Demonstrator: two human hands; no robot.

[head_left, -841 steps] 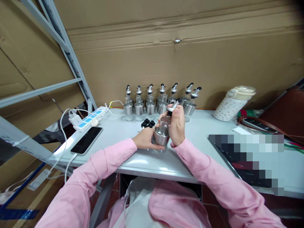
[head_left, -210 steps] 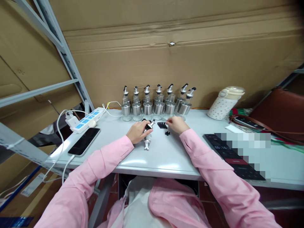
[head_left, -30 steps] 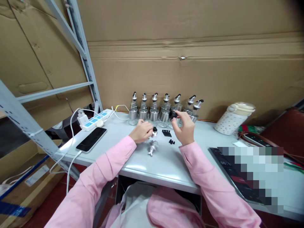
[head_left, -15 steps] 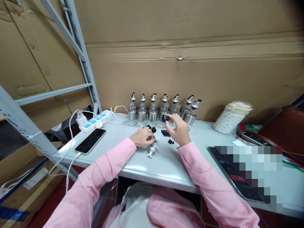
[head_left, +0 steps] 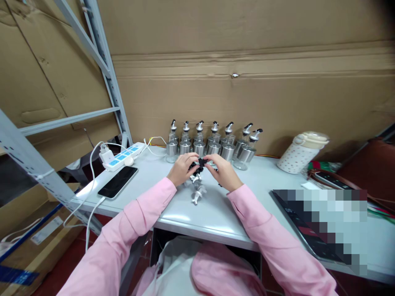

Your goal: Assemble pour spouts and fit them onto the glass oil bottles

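A small black part (head_left: 202,162) is pinched between my two hands at the middle of the table. My left hand (head_left: 184,167) holds it from the left, with thumb and fingers closed together. From the right, my right hand (head_left: 222,170) grips it with thumb and forefinger. Right under my fingers lie more black pieces, partly hidden. Silver metal spouts (head_left: 197,195) lie on the tabletop just in front of my hands. Behind them stands a row of several glass bottles with steel bands (head_left: 227,152), some topped with silver and black pourers (head_left: 215,126).
A phone (head_left: 118,183) and a white power strip (head_left: 125,157) with cables lie on the left of the table (head_left: 191,220). To the right are a dotted white flask (head_left: 298,154), a black device (head_left: 296,213) and a partly blurred-out area. Cardboard stands behind.
My right hand has come left and down with the black part, meeting my left hand. My left hand has lifted slightly from the loose pieces and now touches the part too.
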